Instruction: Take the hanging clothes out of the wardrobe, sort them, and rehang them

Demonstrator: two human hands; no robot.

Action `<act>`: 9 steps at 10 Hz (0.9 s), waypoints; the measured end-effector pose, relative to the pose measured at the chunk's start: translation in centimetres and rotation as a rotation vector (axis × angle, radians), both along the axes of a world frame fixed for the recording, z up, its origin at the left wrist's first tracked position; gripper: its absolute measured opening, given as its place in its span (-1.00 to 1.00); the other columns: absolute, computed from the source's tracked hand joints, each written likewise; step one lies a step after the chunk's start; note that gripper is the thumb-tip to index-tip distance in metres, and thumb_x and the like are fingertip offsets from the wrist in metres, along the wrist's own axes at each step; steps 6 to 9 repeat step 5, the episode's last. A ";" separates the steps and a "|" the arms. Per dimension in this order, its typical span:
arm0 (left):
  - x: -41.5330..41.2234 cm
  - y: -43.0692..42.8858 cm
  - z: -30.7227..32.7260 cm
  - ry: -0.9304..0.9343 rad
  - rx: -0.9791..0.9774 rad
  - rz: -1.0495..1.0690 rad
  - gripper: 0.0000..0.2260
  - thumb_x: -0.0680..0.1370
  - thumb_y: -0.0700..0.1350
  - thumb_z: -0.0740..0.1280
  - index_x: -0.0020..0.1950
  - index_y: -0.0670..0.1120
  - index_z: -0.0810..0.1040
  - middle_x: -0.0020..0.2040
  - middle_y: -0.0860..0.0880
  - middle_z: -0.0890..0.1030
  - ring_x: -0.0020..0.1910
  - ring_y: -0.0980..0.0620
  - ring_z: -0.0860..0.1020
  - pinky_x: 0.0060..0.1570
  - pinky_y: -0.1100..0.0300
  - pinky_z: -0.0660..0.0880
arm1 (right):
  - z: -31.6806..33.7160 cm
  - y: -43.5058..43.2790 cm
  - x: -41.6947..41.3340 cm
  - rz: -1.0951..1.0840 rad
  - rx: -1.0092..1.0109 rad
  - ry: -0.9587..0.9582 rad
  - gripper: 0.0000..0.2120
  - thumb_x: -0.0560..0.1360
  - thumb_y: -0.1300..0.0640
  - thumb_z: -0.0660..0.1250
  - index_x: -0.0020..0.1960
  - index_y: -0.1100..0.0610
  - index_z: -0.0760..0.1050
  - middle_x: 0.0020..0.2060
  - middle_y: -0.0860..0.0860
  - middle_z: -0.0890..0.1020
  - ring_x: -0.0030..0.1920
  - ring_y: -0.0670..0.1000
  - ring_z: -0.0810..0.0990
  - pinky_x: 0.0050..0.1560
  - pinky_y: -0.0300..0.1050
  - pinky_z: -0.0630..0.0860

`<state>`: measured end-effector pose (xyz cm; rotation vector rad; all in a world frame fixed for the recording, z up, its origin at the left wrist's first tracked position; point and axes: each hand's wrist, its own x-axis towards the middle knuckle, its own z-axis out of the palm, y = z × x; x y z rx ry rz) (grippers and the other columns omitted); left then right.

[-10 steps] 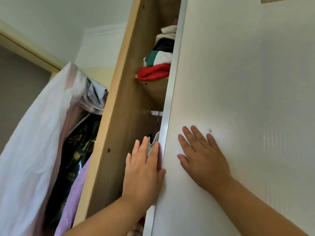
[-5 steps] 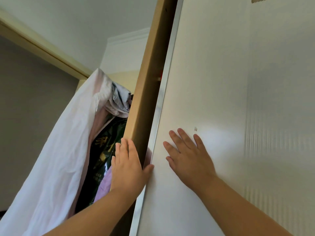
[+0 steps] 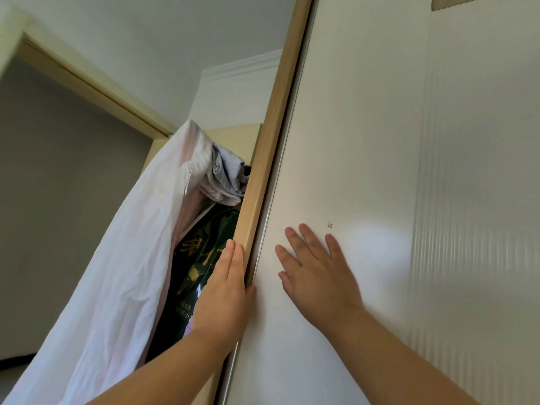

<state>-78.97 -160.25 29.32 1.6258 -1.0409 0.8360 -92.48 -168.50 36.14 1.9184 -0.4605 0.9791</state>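
Observation:
The white sliding wardrobe door (image 3: 380, 141) fills the right of the view, its metal edge against the wooden side panel (image 3: 268, 147); the inside of the wardrobe is hidden. My right hand (image 3: 315, 270) presses flat on the door face, fingers spread. With straight fingers my left hand (image 3: 225, 287) lies along the wooden panel's edge, its thumb at the door's edge. Left of the panel hangs a white and pale pink cloth (image 3: 122, 273) with a crumpled grey garment (image 3: 225, 176) at its top.
A black bag with gold print (image 3: 198, 264) sits between the hanging cloth and the wooden panel. A beige door frame (image 3: 87, 83) runs across the upper left, with a grey wall below it. A ribbed strip (image 3: 467, 200) runs down the door at right.
The door has slid left until it meets the wooden panel, hiding the shelf of folded clothes and the rail. Both hands moved left with it.

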 end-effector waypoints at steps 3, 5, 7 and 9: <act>0.1 0.5 0.3 0.048 0.049 -0.041 -0.32 0.60 -0.01 0.21 0.56 -0.02 -0.16 0.56 0.07 -0.20 0.51 0.08 0.13 0.36 0.20 0.29 | 0.3 1.1 0.0 -0.057 0.090 0.067 -0.56 0.47 -0.08 0.21 0.30 0.02 0.50 0.38 0.08 0.43 0.42 0.12 0.34 0.32 0.17 0.33; -0.3 3.3 3.8 -0.010 0.052 -0.125 -0.31 0.51 0.07 0.32 0.54 -0.01 0.07 0.56 0.02 0.09 0.52 0.12 0.04 0.47 0.08 0.13 | 3.2 3.4 -3.8 0.049 0.214 -0.078 -0.43 0.53 -0.24 0.02 0.50 -0.14 0.10 0.54 -0.02 0.01 0.54 0.03 -0.10 0.44 0.21 -0.09; -0.3 3.3 3.8 -0.010 0.052 -0.125 -0.31 0.51 0.07 0.32 0.54 -0.01 0.07 0.56 0.02 0.09 0.52 0.12 0.04 0.47 0.08 0.13 | 3.2 3.4 -3.8 0.049 0.214 -0.078 -0.43 0.53 -0.24 0.02 0.50 -0.14 0.10 0.54 -0.02 0.01 0.54 0.03 -0.10 0.44 0.21 -0.09; -0.3 3.3 3.8 -0.010 0.052 -0.125 -0.31 0.51 0.07 0.32 0.54 -0.01 0.07 0.56 0.02 0.09 0.52 0.12 0.04 0.47 0.08 0.13 | 3.2 3.4 -3.8 0.049 0.214 -0.078 -0.43 0.53 -0.24 0.02 0.50 -0.14 0.10 0.54 -0.02 0.01 0.54 0.03 -0.10 0.44 0.21 -0.09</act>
